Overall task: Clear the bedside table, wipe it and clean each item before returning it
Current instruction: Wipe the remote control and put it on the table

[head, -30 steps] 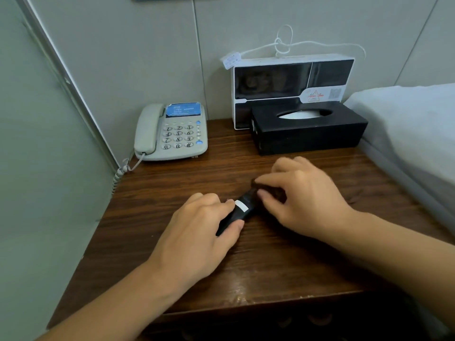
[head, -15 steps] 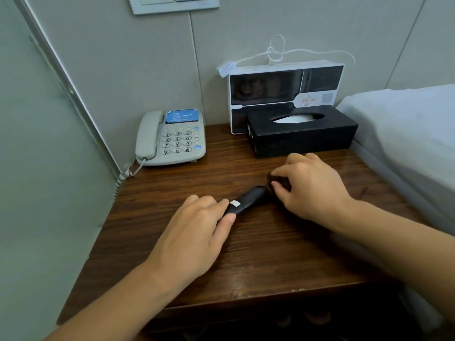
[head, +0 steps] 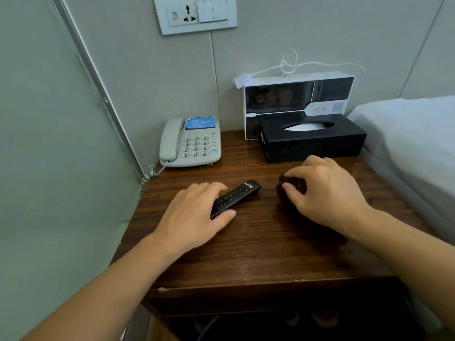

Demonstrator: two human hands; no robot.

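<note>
A black remote control [head: 240,194] lies button side up near the middle of the dark wooden bedside table [head: 246,254]. My left hand [head: 194,215] holds the remote's near end between thumb and fingers. To the right of it, and apart from it, my right hand [head: 325,195] grips a bunched dark brown cloth [head: 291,185] pressed on the tabletop. A grey corded telephone [head: 190,142] stands at the back left. A black tissue box [head: 312,143] stands at the back right.
A white and black box [head: 295,94] with a white cord on top leans against the wall behind the tissue box. A white bed [head: 413,134] borders the table's right side. A wall socket panel [head: 195,13] sits above the phone, and a glass partition closes the left.
The remote has been turned from its labelled back to its button side. My right hand with the cloth has drawn off to the right, away from the remote.
</note>
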